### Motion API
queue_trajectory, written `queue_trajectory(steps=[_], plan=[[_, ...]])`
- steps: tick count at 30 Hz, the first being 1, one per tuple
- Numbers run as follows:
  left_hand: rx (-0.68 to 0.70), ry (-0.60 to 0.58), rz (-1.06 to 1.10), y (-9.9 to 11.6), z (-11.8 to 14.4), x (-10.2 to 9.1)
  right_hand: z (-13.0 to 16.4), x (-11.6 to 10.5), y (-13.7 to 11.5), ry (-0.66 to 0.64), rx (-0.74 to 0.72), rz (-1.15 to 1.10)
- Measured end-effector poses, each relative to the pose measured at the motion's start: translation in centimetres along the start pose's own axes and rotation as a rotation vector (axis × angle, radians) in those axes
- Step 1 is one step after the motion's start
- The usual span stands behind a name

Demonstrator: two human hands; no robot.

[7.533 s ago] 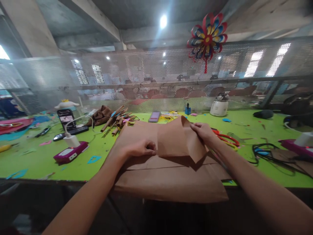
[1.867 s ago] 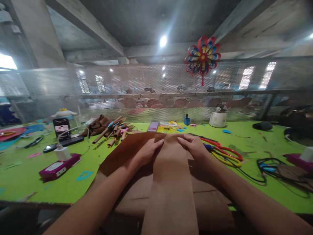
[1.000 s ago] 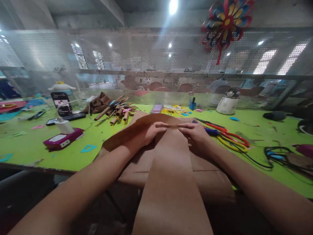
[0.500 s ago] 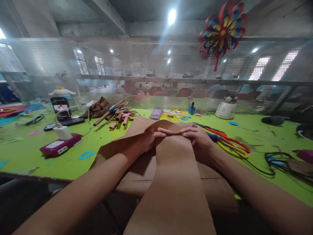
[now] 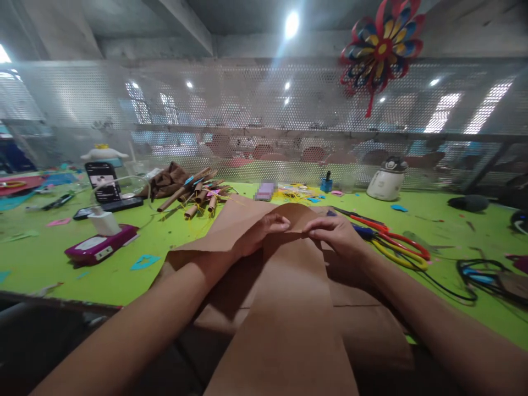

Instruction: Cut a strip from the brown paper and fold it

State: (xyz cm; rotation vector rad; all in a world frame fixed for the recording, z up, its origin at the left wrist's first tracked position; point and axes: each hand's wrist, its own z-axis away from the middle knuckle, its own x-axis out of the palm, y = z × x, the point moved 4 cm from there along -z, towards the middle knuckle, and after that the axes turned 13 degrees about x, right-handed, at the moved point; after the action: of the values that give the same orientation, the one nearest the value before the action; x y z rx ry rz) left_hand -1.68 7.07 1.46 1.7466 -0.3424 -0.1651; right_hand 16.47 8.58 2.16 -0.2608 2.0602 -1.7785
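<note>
A long strip of brown kraft paper (image 5: pixel 295 291) runs from the bottom of the view up to my fingers, its far end narrow and folded. My left hand (image 5: pixel 264 232) pinches the strip's far edge on the left, thumb and fingertips together. On the right, my right hand (image 5: pixel 336 234) pinches the same edge between thumb and forefinger. A larger brown paper sheet (image 5: pixel 233 217) lies beneath and behind the strip, drooping over the table's front edge. My left forearm rests over part of it.
On the green table (image 5: pixel 173 236) stand a purple power strip (image 5: pixel 101 245) with a white charger and a propped phone (image 5: pixel 103 181). Rolled paper tubes (image 5: pixel 200 195) lie behind. Red- and yellow-handled tools (image 5: pixel 398 245), black cable (image 5: pixel 466 280) and a white jar (image 5: pixel 385 181) are at the right.
My fingertips have curled in more on the paper's far edge, and the edge has dipped slightly. The view has shifted a little.
</note>
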Motion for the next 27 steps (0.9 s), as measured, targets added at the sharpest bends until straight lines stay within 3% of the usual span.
queue_trajectory(steps=[7, 18, 27], plan=[[0.028, -0.213, -0.224, 1.1, 0.9, 0.6, 0.4, 0.3, -0.4, 0.002, -0.077, 0.092], [0.158, -0.218, -0.348, 0.6, 0.4, 0.3, 0.9, 0.2, -1.6, -0.046, -0.223, 0.194], [0.192, -0.293, -0.609, 2.2, 1.0, 0.9, 0.6, 0.0, -1.9, -0.056, -0.371, 0.290]])
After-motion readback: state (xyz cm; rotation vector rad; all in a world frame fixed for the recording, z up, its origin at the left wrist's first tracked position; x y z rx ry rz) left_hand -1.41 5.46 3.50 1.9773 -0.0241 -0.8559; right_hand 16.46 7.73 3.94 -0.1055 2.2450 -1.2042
